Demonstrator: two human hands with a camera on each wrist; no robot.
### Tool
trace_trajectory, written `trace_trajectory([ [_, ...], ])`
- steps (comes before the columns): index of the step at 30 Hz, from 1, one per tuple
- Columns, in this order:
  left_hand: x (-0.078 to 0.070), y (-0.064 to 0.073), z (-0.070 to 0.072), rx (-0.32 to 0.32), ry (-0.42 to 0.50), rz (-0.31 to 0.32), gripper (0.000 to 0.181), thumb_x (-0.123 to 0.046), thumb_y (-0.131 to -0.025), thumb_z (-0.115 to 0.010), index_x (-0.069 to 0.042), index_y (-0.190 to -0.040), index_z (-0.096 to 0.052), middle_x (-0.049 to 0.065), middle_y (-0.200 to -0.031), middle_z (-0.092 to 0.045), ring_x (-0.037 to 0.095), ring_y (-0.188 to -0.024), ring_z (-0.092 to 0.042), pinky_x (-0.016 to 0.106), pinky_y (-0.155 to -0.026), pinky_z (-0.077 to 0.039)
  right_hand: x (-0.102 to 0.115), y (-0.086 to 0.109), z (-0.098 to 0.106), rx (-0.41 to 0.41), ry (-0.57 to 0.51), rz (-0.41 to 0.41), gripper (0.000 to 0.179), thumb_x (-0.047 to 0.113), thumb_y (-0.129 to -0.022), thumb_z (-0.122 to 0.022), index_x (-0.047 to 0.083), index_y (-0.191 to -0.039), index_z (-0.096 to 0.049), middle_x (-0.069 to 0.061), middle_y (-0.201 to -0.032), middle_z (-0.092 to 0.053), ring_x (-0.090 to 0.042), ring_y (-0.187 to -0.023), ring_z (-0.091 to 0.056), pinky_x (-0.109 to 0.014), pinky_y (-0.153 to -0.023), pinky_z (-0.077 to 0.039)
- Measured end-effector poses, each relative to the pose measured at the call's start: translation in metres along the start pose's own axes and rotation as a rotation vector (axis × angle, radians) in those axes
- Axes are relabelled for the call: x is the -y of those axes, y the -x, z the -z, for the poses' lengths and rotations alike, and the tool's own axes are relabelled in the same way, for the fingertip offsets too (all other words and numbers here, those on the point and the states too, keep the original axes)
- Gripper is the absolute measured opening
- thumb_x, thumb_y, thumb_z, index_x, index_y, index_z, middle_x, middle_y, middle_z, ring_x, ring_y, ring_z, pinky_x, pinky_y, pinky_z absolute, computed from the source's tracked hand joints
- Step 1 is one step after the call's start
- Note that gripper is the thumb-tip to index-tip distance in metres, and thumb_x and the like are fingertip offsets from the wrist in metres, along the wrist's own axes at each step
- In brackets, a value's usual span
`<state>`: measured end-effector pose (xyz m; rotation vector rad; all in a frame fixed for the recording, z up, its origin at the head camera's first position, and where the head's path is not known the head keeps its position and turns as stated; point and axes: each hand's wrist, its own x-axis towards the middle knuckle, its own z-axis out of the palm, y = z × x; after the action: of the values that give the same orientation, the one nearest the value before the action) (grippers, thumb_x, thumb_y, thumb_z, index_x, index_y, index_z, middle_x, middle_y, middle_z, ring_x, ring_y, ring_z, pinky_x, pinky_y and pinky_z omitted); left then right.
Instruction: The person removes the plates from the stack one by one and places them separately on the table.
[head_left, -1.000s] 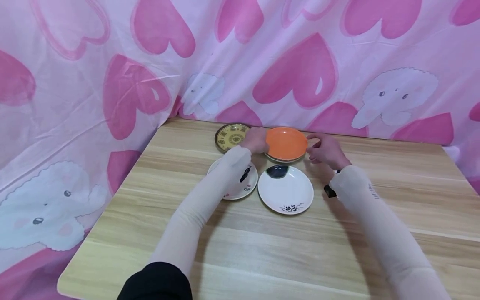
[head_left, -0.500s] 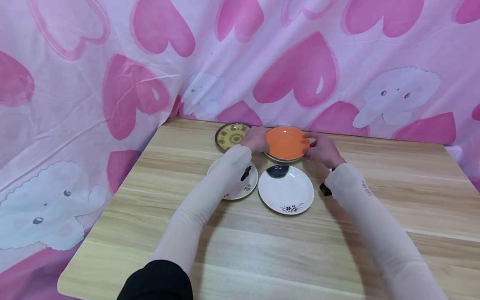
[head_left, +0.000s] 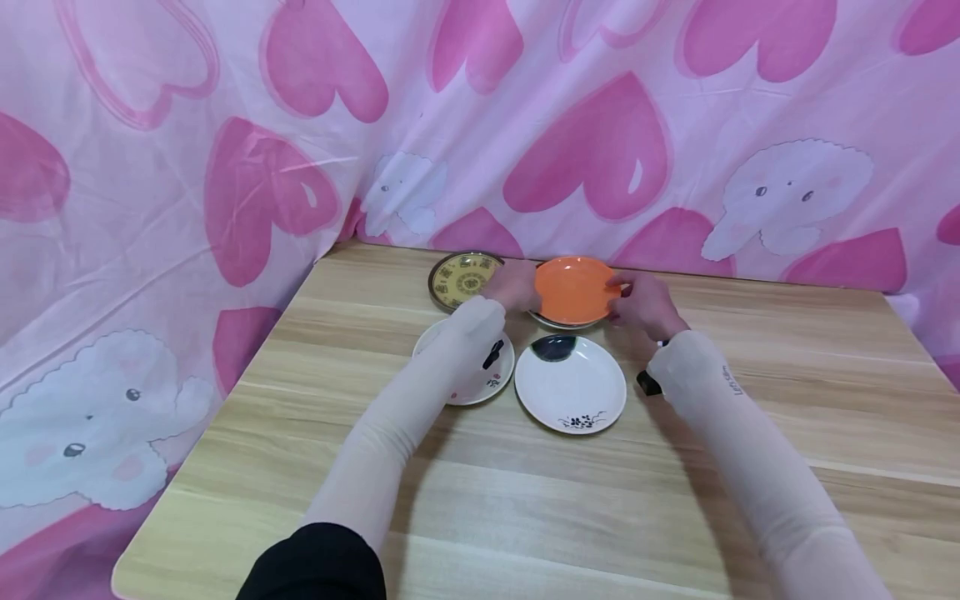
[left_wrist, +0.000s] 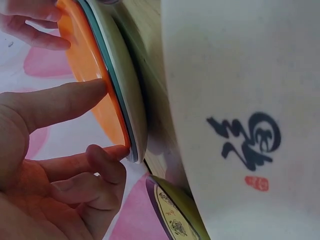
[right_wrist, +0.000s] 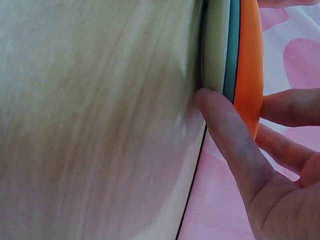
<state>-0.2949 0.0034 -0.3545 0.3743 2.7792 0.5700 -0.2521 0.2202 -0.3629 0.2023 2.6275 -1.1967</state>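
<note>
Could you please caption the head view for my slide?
Two hands hold an orange-topped stack of plates on a wooden table.

Light is caught by the glossy orange plate [head_left: 574, 289] and a ceramic-looking, dark-patched white plate [head_left: 572, 385]; satin wood grain is shown by the table [head_left: 510, 508], creased cloth by the backdrop [head_left: 465, 125], matt fabric by sleeves [head_left: 757, 454].

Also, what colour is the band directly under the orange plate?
The band is teal green, showing best in the right wrist view.
</note>
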Motion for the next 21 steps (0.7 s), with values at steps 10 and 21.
trace_trajectory([
  [10, -0.0002, 0.0001, -0.0021, 0.006, 0.017, -0.017, 0.032, -0.020, -0.080, -0.080, -0.009, -0.105, -0.063, 0.003, -0.104, -0.067, 0.019, -0.093, -0.061, 0.034, -0.090, -0.056, -0.0005, 0.0024, -0.0020, -0.005, -0.036, 0.035, 0.057, -0.001, -0.096, -0.052, 0.001, -0.151, -0.038, -0.024, -0.154, -0.036, -0.040, -0.112, -0.060, -0.043, -0.093, -0.058],
  [21, 0.0055, 0.0029, -0.0034, -0.057, -0.017, -0.095, 0.052, -0.012, -0.074, -0.086, -0.006, -0.122, -0.066, 0.008, -0.124, -0.070, 0.024, -0.115, -0.063, 0.038, -0.108, -0.050, -0.0085, -0.0013, 0.0003, -0.029, -0.122, -0.005, 0.056, -0.002, -0.094, -0.054, -0.002, -0.149, -0.041, -0.028, -0.148, -0.037, -0.038, -0.108, -0.063, -0.034, -0.083, -0.061],
])
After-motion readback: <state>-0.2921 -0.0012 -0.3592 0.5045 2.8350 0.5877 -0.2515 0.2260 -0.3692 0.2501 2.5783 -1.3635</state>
